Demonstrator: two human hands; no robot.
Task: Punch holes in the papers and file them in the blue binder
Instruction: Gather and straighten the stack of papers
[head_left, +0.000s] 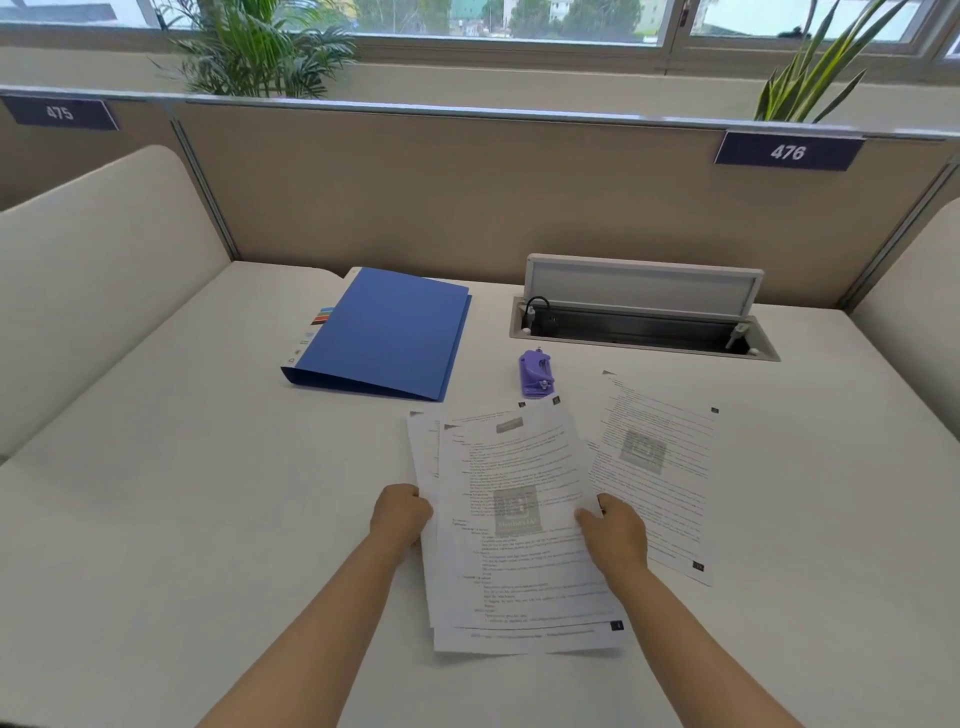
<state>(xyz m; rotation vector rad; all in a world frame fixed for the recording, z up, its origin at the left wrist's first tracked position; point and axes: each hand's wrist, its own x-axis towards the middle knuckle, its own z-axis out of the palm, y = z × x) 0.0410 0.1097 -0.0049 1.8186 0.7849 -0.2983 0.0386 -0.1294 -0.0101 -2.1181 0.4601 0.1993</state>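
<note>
A loose stack of printed papers (511, 525) lies on the white desk in front of me, its sheets fanned slightly. My left hand (401, 513) grips the stack's left edge with closed fingers. My right hand (615, 532) holds its right edge, thumb on top. One more printed sheet (660, 467) lies flat to the right, partly under the stack. The blue binder (387, 332) lies closed further back on the left. A small purple hole punch (536, 373) stands just beyond the papers, right of the binder.
An open cable tray (641, 325) with a raised lid is set into the desk at the back right. Beige partition panels (415, 197) wall the desk behind and at both sides. Plants stand beyond the partition.
</note>
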